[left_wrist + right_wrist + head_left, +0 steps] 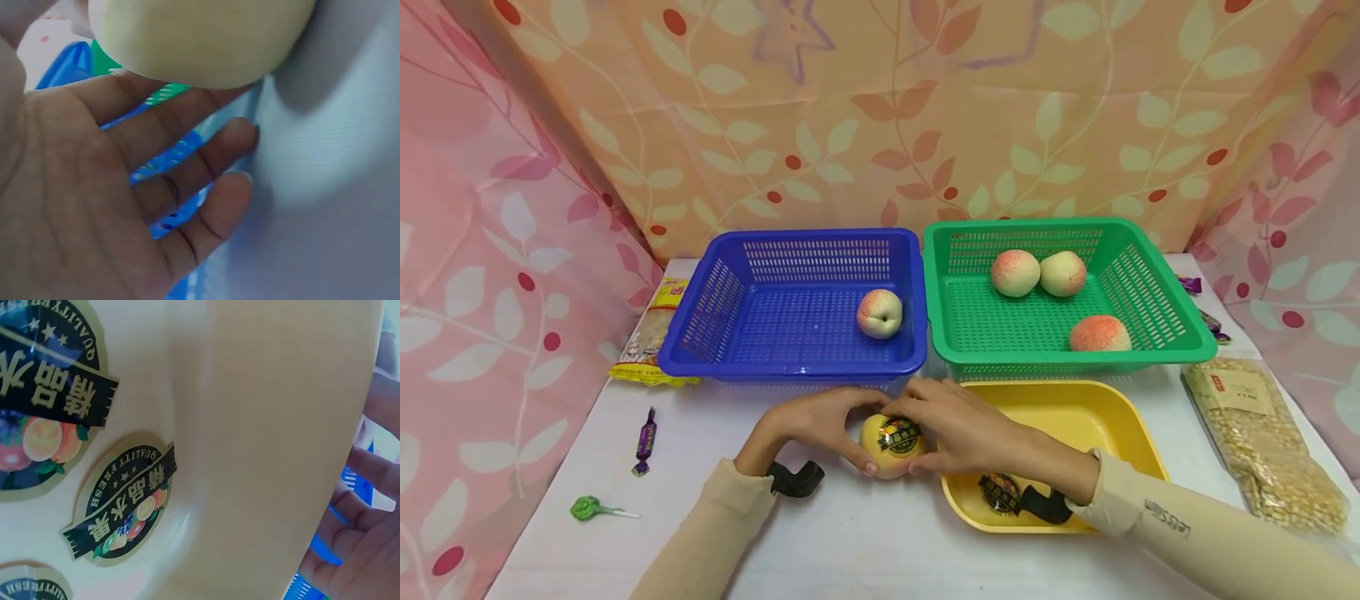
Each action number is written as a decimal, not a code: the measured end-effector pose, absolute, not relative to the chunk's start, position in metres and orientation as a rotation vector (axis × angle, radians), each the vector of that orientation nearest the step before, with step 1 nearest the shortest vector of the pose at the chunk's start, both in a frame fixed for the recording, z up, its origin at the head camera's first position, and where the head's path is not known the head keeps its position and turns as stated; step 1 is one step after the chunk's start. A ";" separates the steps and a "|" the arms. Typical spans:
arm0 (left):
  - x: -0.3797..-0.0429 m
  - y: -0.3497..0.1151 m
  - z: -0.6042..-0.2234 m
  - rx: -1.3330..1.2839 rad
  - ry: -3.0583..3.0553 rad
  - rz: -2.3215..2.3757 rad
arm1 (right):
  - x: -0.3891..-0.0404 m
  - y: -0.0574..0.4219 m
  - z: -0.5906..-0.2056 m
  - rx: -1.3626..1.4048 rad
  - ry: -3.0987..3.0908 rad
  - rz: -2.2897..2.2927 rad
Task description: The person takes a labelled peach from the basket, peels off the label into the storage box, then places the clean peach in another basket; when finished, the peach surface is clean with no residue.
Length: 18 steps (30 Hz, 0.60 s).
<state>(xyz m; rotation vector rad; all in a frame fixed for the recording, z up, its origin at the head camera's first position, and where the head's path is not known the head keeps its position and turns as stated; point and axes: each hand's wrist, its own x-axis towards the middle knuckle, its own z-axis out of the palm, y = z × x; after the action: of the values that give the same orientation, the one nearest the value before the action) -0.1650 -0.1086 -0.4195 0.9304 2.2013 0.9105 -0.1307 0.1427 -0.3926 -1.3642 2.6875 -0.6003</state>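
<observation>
A pale yellow peach (870, 433) sits on the white table in front of the baskets, a round black fruit sticker (898, 436) on its upper side. My left hand (820, 423) grips it from the left, thumb at its lower edge. In the left wrist view the other fingers of the left hand (144, 169) spread beneath the peach (206, 44). From the right, my right hand (958, 423) holds the same peach, fingertips by the sticker's top and thumb low on the right. In the right wrist view the right hand (362, 531) shows only partly, past the tray.
A yellow tray (1138, 433) with loose stickers (125, 500) lies under my right forearm. Behind stand a blue basket (790, 369) holding one peach and a green basket (1075, 357) holding three. Candies (644, 442), a lollipop (587, 507) and bagged goods (1262, 442) lie at the sides.
</observation>
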 end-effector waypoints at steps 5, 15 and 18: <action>-0.166 -0.105 -0.426 0.922 2.142 0.950 | -0.129 0.146 -0.390 -1.403 2.675 -0.669; -0.173 -0.107 -0.433 0.982 1.989 1.059 | -0.130 0.145 -0.389 -1.422 2.618 -0.733; -0.176 -0.107 -0.434 1.011 1.932 1.092 | -0.131 0.145 -0.388 -1.346 2.561 -0.839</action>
<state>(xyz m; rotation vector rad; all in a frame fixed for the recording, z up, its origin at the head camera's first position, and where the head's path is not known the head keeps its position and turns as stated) -0.1764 -0.1069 -0.4339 1.0106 1.9317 1.0918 -0.1312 0.1446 -0.3878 -1.3460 2.5611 -0.8386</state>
